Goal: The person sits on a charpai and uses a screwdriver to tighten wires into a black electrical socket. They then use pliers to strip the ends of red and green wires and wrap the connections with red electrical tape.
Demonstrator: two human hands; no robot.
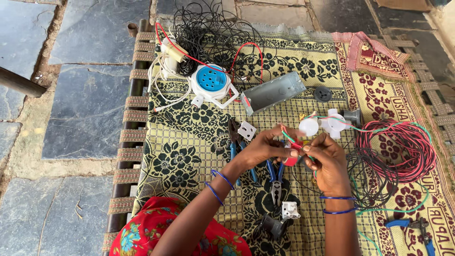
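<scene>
Patterned yellow-and-black cloth (189, 142) on a woven cot: I watch my left hand (265, 148) and right hand (324, 161) pinch a small red fitting (292, 154) and its thin green wire (379, 127), which look light and limp, best held near the fitting. Blue-handled pliers (276, 180) lie just below; red wire coil (398, 149) sits right.

Both hands (296, 154) pinch wires (290, 138) — over pliers (276, 179).

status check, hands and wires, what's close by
Left hand and right hand both pinching green and red wires over a small red part. Blue-handled pliers lie just beneath.
</scene>
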